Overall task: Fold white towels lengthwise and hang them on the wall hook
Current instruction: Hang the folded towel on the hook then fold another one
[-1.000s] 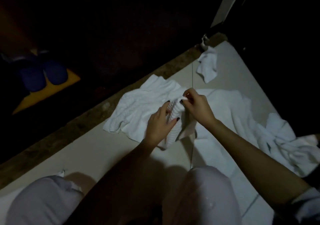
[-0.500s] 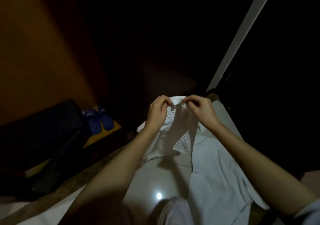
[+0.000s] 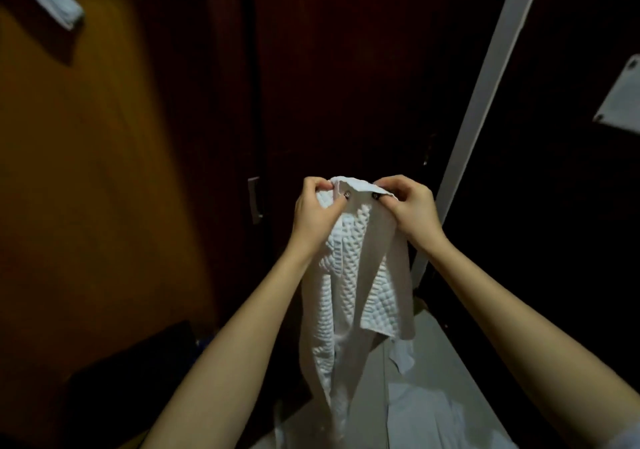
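Item: towel (image 3: 349, 275), white, waffle weave.
Location: hanging in air before dark door (image 3: 346, 68).
Hold: my left hand (image 3: 317, 206) and my right hand (image 3: 410, 206) pinch top hem, fingers curled.
Method: match corners, level edges, let length drop straight.
Hook: not seen.

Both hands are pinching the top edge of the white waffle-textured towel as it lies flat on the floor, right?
Not flat. The head view shows the left hand and right hand pinching the white waffle-textured towel by its top edge while it hangs down from them.
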A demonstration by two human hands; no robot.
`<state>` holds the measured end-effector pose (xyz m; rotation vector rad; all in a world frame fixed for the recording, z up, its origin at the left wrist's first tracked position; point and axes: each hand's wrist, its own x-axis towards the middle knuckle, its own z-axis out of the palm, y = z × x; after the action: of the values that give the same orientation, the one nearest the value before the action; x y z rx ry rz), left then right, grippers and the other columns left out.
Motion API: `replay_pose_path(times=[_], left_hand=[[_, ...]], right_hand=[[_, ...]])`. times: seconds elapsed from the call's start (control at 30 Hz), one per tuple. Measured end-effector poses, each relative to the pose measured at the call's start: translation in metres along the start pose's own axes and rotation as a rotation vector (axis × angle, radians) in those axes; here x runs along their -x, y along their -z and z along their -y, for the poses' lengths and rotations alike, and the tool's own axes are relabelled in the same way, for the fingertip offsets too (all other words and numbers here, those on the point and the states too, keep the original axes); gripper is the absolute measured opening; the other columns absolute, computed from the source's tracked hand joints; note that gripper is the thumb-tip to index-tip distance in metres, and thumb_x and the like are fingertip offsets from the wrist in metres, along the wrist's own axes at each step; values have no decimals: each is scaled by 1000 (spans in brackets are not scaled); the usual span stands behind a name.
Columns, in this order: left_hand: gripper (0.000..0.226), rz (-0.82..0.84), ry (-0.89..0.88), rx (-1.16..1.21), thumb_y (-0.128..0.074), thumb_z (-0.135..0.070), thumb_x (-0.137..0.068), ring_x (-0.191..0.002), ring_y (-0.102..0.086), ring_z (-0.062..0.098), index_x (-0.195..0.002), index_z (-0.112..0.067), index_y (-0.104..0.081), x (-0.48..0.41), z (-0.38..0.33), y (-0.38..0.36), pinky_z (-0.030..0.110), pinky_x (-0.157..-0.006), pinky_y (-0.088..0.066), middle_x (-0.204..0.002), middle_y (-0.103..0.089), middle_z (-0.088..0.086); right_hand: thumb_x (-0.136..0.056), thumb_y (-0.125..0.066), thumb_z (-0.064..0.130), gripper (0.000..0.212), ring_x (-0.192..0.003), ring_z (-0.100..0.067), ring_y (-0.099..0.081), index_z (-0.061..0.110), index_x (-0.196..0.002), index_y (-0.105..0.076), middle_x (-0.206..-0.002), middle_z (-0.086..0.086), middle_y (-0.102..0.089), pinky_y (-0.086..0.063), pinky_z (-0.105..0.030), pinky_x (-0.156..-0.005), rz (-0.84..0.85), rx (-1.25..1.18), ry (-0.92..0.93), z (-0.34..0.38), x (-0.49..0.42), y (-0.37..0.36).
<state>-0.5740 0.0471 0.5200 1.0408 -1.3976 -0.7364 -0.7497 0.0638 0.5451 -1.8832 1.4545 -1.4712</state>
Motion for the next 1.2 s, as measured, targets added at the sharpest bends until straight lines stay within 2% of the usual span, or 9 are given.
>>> replay_pose_path(times=[0.1, 0.4, 0.5, 0.6, 0.67, 0.8, 0.9, 1.0, 1.2], left_hand=[[14, -23, -115, 11, -62, -17, -89, -87, -53, 1, -98, -17, -51, -14, -39, 7, 11, -75, -41, -92, -54, -13], [6, -138, -182, -12, -54, -6, -93, -84, -50, 13, -98, -8, -51, -18, -83, 54, 22, -75, -41, -88, -53, 1], [6, -180, -187, -137, -52, -5, -95, -79, -47, 11, -97, -8, -48, -18, -80, 88, 12, -67, -38, -82, -49, -7], [6, -227, -132, -292, -50, -7, -95, -77, -46, 15, -94, -10, -46, -17, -70, 128, 18, -64, -37, -81, -47, -4], [5, -261, -106, -468, -47, -10, -97, -77, -46, 15, -94, -13, -46, -13, -64, 152, 25, -64, -36, -89, -48, 2], [1, -227, -59, -857, -45, -20, -99, -76, -52, 23, -99, -19, -46, 4, -60, 181, 37, -63, -41, -91, -56, 4], [8, -194, -54, -770, -57, -17, -93, -67, -52, 16, -87, -21, -53, 14, -67, 177, 34, -61, -40, -75, -59, 0], [13, -237, -26, -602, -66, -11, -85, -66, -54, 11, -77, -20, -60, 16, -79, 166, 28, -61, -41, -75, -66, 4], [12, -219, 125, -374, -68, -8, -85, -58, -58, 11, -78, -17, -65, 13, -95, 156, 26, -53, -45, -70, -67, 7]], right_hand=[[-89, -62, 9, 11, -81, -7, -62, 15, -92, -71, -85, 2, -69, -42, -12, -67, -66, 70, 17, 16, -8, 14], [-93, -61, 16, 13, -85, -7, -63, 11, -99, -73, -91, 3, -68, -41, -11, -63, 125, 254, -109, -20, 38, 16], [-97, -53, 14, 12, -63, 1, -57, 16, -95, -64, -79, 3, -65, -38, -12, -52, 129, 230, -21, -8, 31, 11], [-100, -46, 16, 12, -44, -9, -47, 19, -88, -50, -61, -2, -56, -34, -27, -43, 112, 208, 42, 17, 10, 1], [-100, -44, 18, 14, -42, -12, -43, 20, -87, -47, -59, -4, -54, -33, -33, -43, 113, 165, 55, 31, -4, -7], [-97, -47, 13, 12, -58, -3, -52, 24, -93, -51, -77, 2, -60, -40, -22, -53, 198, -34, 94, 55, -19, -32], [-95, -48, 6, 21, -63, -17, -50, 25, -94, -59, -80, -6, -61, -39, -34, -57, 360, -177, 133, 75, -18, -55], [-92, -53, 2, 30, -74, -20, -60, 25, -109, -62, -92, -10, -68, -49, -32, -62, 484, -316, 178, 100, -13, -73], [-89, -64, 8, 45, -64, -21, -51, 20, -131, -58, -69, -8, -61, -41, -35, -62, 696, -320, 165, 125, -13, -103]])
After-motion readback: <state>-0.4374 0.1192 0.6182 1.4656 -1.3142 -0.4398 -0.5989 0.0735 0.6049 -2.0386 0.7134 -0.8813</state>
